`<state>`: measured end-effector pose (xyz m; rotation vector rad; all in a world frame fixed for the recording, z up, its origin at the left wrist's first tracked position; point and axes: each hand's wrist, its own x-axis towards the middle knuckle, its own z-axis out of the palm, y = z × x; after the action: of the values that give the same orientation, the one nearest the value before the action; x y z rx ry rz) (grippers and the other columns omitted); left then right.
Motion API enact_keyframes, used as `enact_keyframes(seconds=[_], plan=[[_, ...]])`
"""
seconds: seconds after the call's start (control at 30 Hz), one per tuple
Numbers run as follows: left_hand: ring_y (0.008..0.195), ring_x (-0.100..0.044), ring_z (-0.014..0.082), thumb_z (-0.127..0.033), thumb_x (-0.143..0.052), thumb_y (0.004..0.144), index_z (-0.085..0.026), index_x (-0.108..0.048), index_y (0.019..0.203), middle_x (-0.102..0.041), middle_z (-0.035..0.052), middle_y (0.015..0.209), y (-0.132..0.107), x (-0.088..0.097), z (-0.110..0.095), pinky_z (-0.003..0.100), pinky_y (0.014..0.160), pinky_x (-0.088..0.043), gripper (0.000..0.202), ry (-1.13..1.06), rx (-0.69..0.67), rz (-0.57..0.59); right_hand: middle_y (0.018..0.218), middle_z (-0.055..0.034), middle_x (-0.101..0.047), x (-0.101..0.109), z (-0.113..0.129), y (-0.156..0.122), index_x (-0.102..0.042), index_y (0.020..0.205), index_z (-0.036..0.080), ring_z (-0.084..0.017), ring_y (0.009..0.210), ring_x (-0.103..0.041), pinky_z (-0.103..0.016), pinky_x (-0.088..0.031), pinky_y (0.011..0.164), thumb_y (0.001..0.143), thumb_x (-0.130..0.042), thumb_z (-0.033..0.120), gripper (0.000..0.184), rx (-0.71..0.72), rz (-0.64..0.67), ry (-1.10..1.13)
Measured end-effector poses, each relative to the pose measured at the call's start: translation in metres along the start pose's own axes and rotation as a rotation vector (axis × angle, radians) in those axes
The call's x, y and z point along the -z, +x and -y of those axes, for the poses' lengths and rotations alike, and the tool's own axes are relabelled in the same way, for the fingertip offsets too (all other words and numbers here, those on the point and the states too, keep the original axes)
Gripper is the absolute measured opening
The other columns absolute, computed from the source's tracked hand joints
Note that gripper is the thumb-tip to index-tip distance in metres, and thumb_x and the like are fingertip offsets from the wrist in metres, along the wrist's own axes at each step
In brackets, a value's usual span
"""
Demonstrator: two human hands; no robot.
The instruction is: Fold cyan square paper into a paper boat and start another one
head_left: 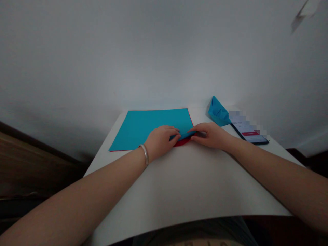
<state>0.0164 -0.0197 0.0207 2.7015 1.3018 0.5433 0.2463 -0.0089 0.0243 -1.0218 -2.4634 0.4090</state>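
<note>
- The blue paper sheet [151, 128] lies flat at the far side of the white bench [192, 181], uncreased, with only its near right corner lifted.
- The left hand [160, 140] and right hand [211, 135] pinch that corner, fingers closed.
- A red sheet [183, 142] peeks out beneath.
- A folded paper boat [217, 112] stands beside a phone [249, 135].

We list one white rectangular table [194, 184] with a plain matt top. On it, far left of centre, lies one turquoise-blue sheet of paper [151, 126], flat but for its near right corner, which is lifted. Under it we note one red sheet of paper [182, 142], which shows as a thin border and a curved patch at that corner. At far right stands one folded blue paper boat [218, 112], just beside one black smartphone [252, 136], face up with its screen lit.
</note>
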Motion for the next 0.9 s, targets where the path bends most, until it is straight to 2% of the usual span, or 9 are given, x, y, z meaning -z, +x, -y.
enact_keyframes(seconds=[0.13,0.23,0.33,0.43,0.5,0.57,0.7,0.8,0.9], plan=[[0.098,-0.064,0.0223,-0.032,-0.047,0.092,-0.022,-0.068,0.103,-0.071,0.0029,0.104,-0.001,0.002,-0.002,0.035,0.082,-0.05,0.025,0.089,0.0,-0.029,0.101,-0.0099,-0.072,0.0,0.001,-0.001,-0.067,0.112,0.018,-0.024,0.089,-0.065,-0.038,-0.051,0.079,0.086,-0.052,0.034,0.034,-0.011,-0.031,0.031],[0.092,-0.065,0.0228,-0.029,-0.045,0.093,-0.021,-0.065,0.102,-0.071,0.0035,0.101,-0.002,0.005,-0.005,0.036,0.078,-0.05,0.023,0.153,-0.067,-0.123,0.107,-0.0114,-0.07,-0.002,-0.002,0.001,-0.065,0.114,0.017,-0.026,0.099,-0.063,-0.042,-0.049,0.086,0.084,-0.055,0.03,0.034,0.068,-0.125,-0.011],[0.09,-0.065,0.0203,-0.025,-0.043,0.095,-0.019,-0.063,0.099,-0.072,0.0039,0.1,-0.003,0.01,-0.006,0.036,0.082,-0.049,0.022,0.18,-0.214,-0.237,0.114,-0.0121,-0.067,-0.004,-0.01,0.002,-0.063,0.114,0.017,-0.026,0.109,-0.059,-0.045,-0.045,0.095,0.08,-0.059,0.024,0.035,0.152,-0.256,-0.087],[0.091,-0.066,0.0155,-0.021,-0.043,0.096,-0.019,-0.062,0.093,-0.071,0.002,0.106,-0.005,0.013,-0.005,0.037,0.096,-0.044,0.019,0.202,-0.416,-0.296,0.115,-0.0103,-0.068,-0.002,-0.018,0.001,-0.066,0.107,0.018,-0.026,0.112,-0.058,-0.046,-0.043,0.097,0.081,-0.058,0.019,0.028,0.177,-0.334,-0.151],[0.092,-0.066,0.0141,-0.021,-0.044,0.096,-0.02,-0.062,0.092,-0.071,0.0004,0.108,-0.005,0.014,-0.004,0.036,0.099,-0.042,0.018,0.229,-0.522,-0.279,0.111,-0.0068,-0.07,0.0,-0.021,0.0,-0.069,0.097,0.021,-0.026,0.112,-0.058,-0.046,-0.043,0.096,0.079,-0.057,0.015,0.022,0.191,-0.334,-0.193],[0.094,-0.065,0.0151,-0.024,-0.044,0.095,-0.02,-0.063,0.096,-0.07,0.0012,0.109,-0.006,0.015,-0.004,0.033,0.093,-0.045,0.019,0.254,-0.551,-0.218,0.104,-0.0046,-0.072,0.001,-0.022,-0.002,-0.07,0.09,0.022,-0.026,0.11,-0.06,-0.046,-0.044,0.094,0.078,-0.057,0.014,0.019,0.212,-0.322,-0.23],[0.098,-0.064,0.0204,-0.033,-0.05,0.092,-0.02,-0.06,0.114,-0.066,0.0049,0.117,-0.009,0.017,-0.008,0.031,0.076,-0.05,0.027,0.291,-0.388,-0.044,0.094,-0.006,-0.073,0.003,-0.019,-0.005,-0.069,0.086,0.021,-0.025,0.104,-0.063,-0.044,-0.046,0.091,0.079,-0.059,0.018,0.012,0.264,-0.303,-0.268],[0.088,-0.066,0.0221,-0.036,-0.049,0.092,-0.022,-0.065,0.109,-0.07,0.0043,0.103,-0.01,0.021,-0.012,0.031,0.069,-0.049,0.027,0.301,-0.163,0.094,0.094,-0.007,-0.072,0.002,-0.019,-0.007,-0.067,0.09,0.02,-0.023,0.101,-0.064,-0.04,-0.048,0.089,0.08,-0.059,0.022,0.013,0.343,-0.23,-0.197],[0.086,-0.065,0.021,-0.035,-0.047,0.093,-0.024,-0.068,0.106,-0.071,0.003,0.097,-0.009,0.027,-0.011,0.029,0.069,-0.046,0.026,0.174,-0.099,0.154,0.099,-0.0096,-0.071,0.001,-0.023,-0.012,-0.065,0.098,0.018,-0.023,0.099,-0.063,-0.038,-0.05,0.087,0.081,-0.061,0.029,0.021,0.346,-0.167,-0.115]])
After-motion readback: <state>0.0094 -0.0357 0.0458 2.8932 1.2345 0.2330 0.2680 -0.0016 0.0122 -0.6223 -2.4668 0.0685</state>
